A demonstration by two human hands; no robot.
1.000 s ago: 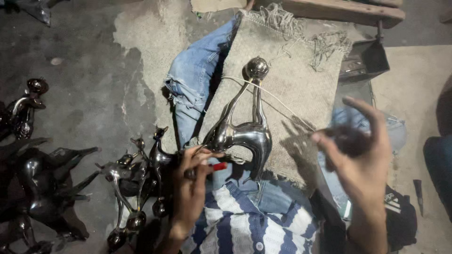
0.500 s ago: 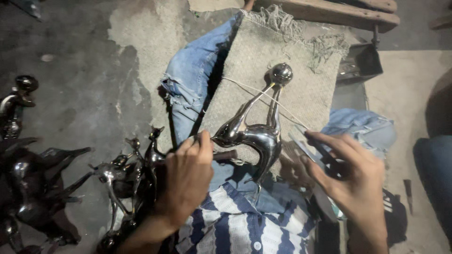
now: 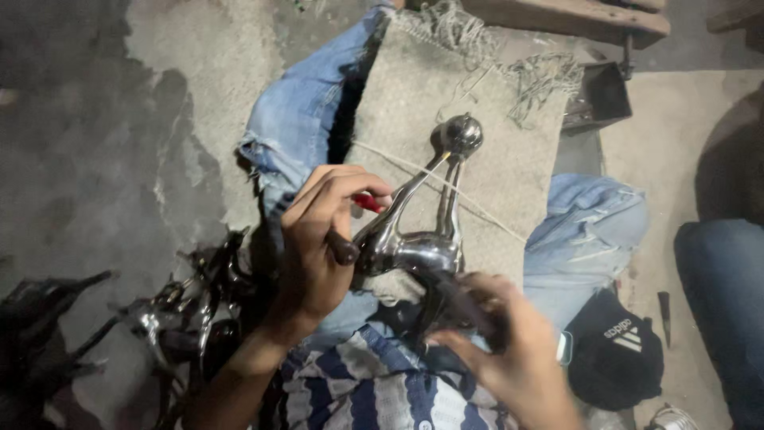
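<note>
- Shiny metal figurine (image 3: 414, 247) at frame centre, over the lap, above a rough grey cloth pad (image 3: 493, 151) spread across the knees
- Long thin neck pieces rising to a ball-shaped top (image 3: 461, 134); thin string (image 3: 485, 209) crossing the pad behind them
- Left hand (image 3: 318, 247) curled shut on a dark-tipped tool (image 3: 344, 251), red handle part (image 3: 368, 202) showing past the fingers; tool tip touching the figurine's left end
- Right hand (image 3: 517, 358) closed around the figurine's lower part from below; exact finger wrap blurred, but clearly a hold, not an open palm
- Judged handling: solid cast metal, so stiff and fairly heavy for its size; polished surface likely slippery in bare fingers
- Thin neck pieces look like the weak point; probably bendable under side load
- Best hold judged at the thick curved body, not the neck or ball
- Pile of similar dark metal figurines (image 3: 183, 310) on the floor at left, near the left forearm
- Blue jeans (image 3: 302, 119) under the pad, striped shirt (image 3: 382, 390) at the bottom edge
- Black cap (image 3: 613, 358) on the floor at right, small metal scoop (image 3: 601, 99) beyond the pad
</note>
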